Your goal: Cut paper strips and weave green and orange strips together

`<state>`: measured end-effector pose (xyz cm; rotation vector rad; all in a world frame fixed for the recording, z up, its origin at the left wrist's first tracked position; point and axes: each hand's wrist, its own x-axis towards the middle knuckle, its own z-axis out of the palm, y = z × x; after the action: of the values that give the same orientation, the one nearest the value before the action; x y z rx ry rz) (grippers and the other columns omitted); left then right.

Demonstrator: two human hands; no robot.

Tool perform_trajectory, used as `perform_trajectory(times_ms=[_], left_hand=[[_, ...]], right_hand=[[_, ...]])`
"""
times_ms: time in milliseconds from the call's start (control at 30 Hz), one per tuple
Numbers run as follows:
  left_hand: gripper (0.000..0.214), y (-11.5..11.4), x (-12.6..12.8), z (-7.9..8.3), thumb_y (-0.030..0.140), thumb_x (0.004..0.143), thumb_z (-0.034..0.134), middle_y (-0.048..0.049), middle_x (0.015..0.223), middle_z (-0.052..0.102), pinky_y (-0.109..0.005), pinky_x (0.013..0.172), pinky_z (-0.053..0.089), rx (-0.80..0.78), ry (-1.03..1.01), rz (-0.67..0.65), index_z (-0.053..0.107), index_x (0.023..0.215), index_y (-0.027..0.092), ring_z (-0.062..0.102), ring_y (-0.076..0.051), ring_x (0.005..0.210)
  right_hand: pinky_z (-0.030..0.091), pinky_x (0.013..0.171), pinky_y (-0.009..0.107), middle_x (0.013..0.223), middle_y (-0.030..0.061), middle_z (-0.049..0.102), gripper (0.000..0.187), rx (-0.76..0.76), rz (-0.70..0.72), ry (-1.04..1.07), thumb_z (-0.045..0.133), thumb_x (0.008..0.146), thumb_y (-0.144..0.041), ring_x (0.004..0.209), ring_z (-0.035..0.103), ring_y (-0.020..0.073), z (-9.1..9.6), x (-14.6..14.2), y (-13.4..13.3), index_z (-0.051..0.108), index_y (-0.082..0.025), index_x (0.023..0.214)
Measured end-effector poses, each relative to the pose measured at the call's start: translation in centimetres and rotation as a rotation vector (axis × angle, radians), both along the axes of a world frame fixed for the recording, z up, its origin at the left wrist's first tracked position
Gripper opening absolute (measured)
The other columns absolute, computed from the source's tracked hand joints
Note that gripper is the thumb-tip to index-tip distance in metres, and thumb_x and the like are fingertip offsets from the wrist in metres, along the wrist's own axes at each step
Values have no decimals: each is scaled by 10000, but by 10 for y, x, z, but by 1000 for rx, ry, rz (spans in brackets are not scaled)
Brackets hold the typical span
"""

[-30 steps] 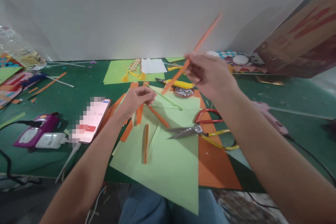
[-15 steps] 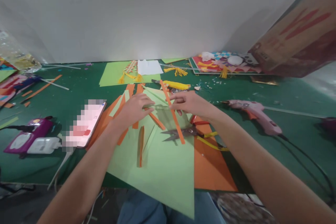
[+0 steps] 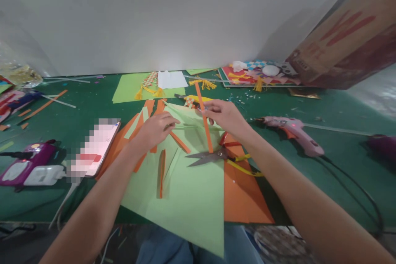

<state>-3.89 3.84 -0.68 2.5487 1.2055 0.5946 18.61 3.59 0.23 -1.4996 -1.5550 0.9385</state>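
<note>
My left hand [image 3: 157, 127] is closed, its thumb and fingers pinched at the left end of a thin pale green paper strip [image 3: 198, 127]. Between the thumb and fingers of my right hand [image 3: 224, 114] is an orange paper strip [image 3: 207, 132], held tilted above the sheets. Its lower end overlaps the blades of the scissors [image 3: 206, 156], which lie open with yellow and red handles. Beneath is a large light green paper sheet [image 3: 192, 198], on which a folded orange strip [image 3: 162, 173] and other cut strips lie.
Orange sheets [image 3: 247, 198] lie under the green one. To the right is a pink glue gun [image 3: 293, 130] with its cord; to the left, a phone [image 3: 103, 144] and a purple power adapter [image 3: 29, 161]. Behind are a yellow cutter [image 3: 194, 98], yellow tassels [image 3: 204, 84] and a paper bag [image 3: 346, 37].
My right hand has drawn away from my left, lifting the orange strip so its lower end is higher. The green strip now stretches free past my right fingers. The view has shifted slightly.
</note>
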Motion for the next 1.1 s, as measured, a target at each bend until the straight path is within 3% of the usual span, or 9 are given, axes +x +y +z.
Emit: perform_trajectory(times_ms=[200, 300, 433, 633, 867, 967, 1100], left_hand=[[273, 1, 0, -2, 109, 873, 437, -72, 967, 671, -303, 779, 479, 8, -38, -38, 674, 986, 185, 620, -184, 897], [337, 3, -1, -6, 48, 845, 405, -65, 1004, 675, -323, 851, 481, 26, -56, -35, 664, 1002, 196, 611, -184, 971], [415, 6, -3, -9, -24, 787, 373, -65, 1017, 679, -317, 829, 499, 51, -76, -37, 658, 996, 192, 624, -173, 945], [434, 5, -2, -7, -67, 738, 372, -65, 940, 685, -289, 789, 507, 64, -113, -75, 660, 955, 175, 632, -158, 866], [429, 3, -2, -8, -16, 782, 366, -54, 974, 688, -311, 805, 502, 54, -90, 38, 671, 986, 205, 631, -176, 902], [377, 3, -2, -10, 28, 808, 408, -56, 1035, 691, -340, 852, 490, 31, -134, 106, 679, 986, 220, 633, -199, 949], [357, 3, -2, -11, 58, 821, 434, -61, 1106, 682, -369, 905, 469, 33, -142, 187, 685, 1009, 228, 629, -222, 1001]], right_hand=[[380, 519, 231, 642, -12, 599, 291, 34, -17, 23, 526, 726, -205, 549, 510, 106, -3, -2, 1, 670, -136, 970], [396, 542, 235, 668, -4, 623, 261, 21, 78, -37, 532, 741, -236, 584, 533, 119, -1, -6, -3, 694, -156, 930], [435, 634, 260, 772, 34, 678, 239, 31, 230, -164, 532, 773, -234, 681, 586, 144, -3, -14, -10, 705, -153, 917], [440, 692, 271, 838, 49, 720, 202, 80, 319, -286, 526, 803, -167, 738, 618, 161, -9, -23, -13, 716, -170, 874], [441, 754, 318, 1010, 107, 687, 192, 250, 80, -610, 543, 833, -188, 961, 599, 245, -14, -16, -9, 703, -164, 937], [444, 789, 331, 1047, 134, 664, 209, 260, 103, -775, 548, 841, -194, 1039, 567, 273, -17, -14, -8, 687, -153, 992], [450, 720, 321, 1019, 131, 670, 237, 229, 115, -832, 477, 864, -157, 964, 605, 261, -17, -15, -9, 691, -159, 965]])
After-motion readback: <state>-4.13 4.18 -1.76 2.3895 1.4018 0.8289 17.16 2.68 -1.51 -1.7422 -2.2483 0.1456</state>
